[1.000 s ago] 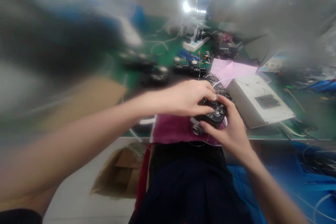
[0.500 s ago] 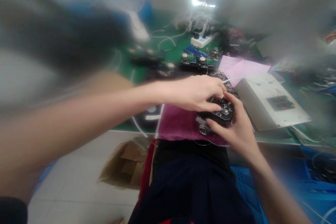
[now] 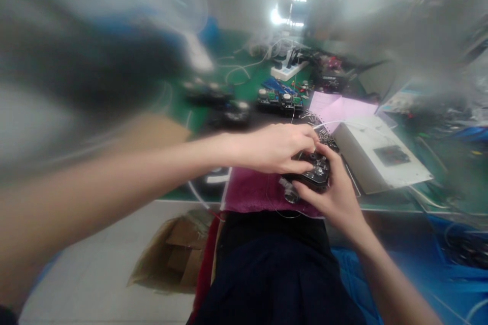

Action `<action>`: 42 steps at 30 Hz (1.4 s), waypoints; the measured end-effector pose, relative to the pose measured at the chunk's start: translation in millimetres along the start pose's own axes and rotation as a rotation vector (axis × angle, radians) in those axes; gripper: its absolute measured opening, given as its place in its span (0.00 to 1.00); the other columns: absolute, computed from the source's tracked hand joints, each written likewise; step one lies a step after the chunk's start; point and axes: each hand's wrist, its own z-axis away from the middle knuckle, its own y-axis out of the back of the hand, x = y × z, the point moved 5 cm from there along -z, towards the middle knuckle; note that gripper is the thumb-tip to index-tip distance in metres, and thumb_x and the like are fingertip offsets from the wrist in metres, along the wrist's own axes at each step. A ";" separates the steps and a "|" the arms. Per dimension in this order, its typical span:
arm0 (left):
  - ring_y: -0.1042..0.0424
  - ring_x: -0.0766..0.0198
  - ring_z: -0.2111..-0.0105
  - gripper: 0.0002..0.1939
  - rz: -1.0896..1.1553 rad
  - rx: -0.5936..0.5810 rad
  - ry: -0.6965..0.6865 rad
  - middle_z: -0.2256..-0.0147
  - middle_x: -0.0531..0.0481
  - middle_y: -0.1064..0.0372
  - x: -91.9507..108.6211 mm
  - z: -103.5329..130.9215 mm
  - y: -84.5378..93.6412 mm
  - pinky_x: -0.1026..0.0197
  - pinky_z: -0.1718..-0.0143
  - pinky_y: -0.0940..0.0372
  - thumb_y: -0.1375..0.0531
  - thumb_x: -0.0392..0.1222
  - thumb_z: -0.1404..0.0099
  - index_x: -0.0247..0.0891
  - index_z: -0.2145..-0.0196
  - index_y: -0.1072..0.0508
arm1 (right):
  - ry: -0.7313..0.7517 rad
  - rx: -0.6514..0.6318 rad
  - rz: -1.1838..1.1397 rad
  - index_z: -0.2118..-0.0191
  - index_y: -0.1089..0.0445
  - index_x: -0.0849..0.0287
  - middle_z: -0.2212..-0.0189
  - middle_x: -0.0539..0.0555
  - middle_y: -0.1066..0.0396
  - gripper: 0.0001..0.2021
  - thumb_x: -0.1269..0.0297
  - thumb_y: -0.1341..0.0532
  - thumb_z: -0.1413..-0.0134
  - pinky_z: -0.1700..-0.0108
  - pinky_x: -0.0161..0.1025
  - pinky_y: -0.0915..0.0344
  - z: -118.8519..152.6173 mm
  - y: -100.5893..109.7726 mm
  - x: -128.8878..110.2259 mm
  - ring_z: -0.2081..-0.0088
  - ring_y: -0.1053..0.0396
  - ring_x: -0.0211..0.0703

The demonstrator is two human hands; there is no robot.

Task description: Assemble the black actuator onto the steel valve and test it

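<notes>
Where our hands meet: a black device (image 3: 319,172) with small parts on its face lies between them, over the purple cloth (image 3: 244,193); we cannot tell if it rests there or is lifted.
Right hand (image 3: 341,193): spread wide around the device's right side, thumb at the near edge, fingers at the far one, holding it.
Left hand (image 3: 282,148): reaching over from above, thumb on the device's face, fingers bent beside it; we cannot tell if the fingertips pinch anything.
Metal cylinder (image 3: 291,193): over the cloth, just beside our right thumb, at the device's near left; we cannot tell if the two are joined.
Screws (image 3: 327,139): scattered loose just beyond our hands.
White box (image 3: 358,157): to the right, near our right hand, tilted.
Pink paper (image 3: 324,104): behind the screws, beside the box.
Boards (image 3: 271,99): two with green blocks, on the green counter (image 3: 259,73) past our left hand.
Power strip (image 3: 287,69): farther back, plugs in it.
Carton (image 3: 150,261): open, on the floor (image 3: 95,264) at our left.
</notes>
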 end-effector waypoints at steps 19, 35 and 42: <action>0.25 0.55 0.47 0.12 -0.024 0.026 0.026 0.40 0.41 0.32 -1.3 7.8 -5.3 0.55 0.41 0.30 0.41 0.48 0.27 0.37 0.54 0.24 | 0.065 0.045 -0.024 0.32 0.45 0.52 0.38 0.61 0.33 0.41 0.58 0.29 0.49 0.35 0.56 0.35 2.9 -4.6 -6.3 0.37 0.33 0.58; 0.25 0.57 0.49 0.13 0.109 0.093 0.108 0.44 0.45 0.28 -18.0 2.7 -5.4 0.58 0.45 0.32 0.38 0.50 0.31 0.40 0.56 0.23 | -0.097 0.173 0.207 0.50 0.20 0.51 0.52 0.55 0.19 0.18 0.46 0.34 0.37 0.41 0.56 0.30 -58.5 155.7 59.5 0.51 0.22 0.55; 0.26 0.58 0.61 0.21 0.330 0.056 0.355 0.59 0.47 0.23 -72.4 -9.8 -20.4 0.59 0.61 0.36 0.39 0.59 0.34 0.38 0.57 0.21 | -0.215 -0.036 0.357 0.54 0.18 0.53 0.51 0.56 0.19 0.19 0.44 0.33 0.42 0.39 0.56 0.33 -106.3 170.8 163.9 0.49 0.23 0.59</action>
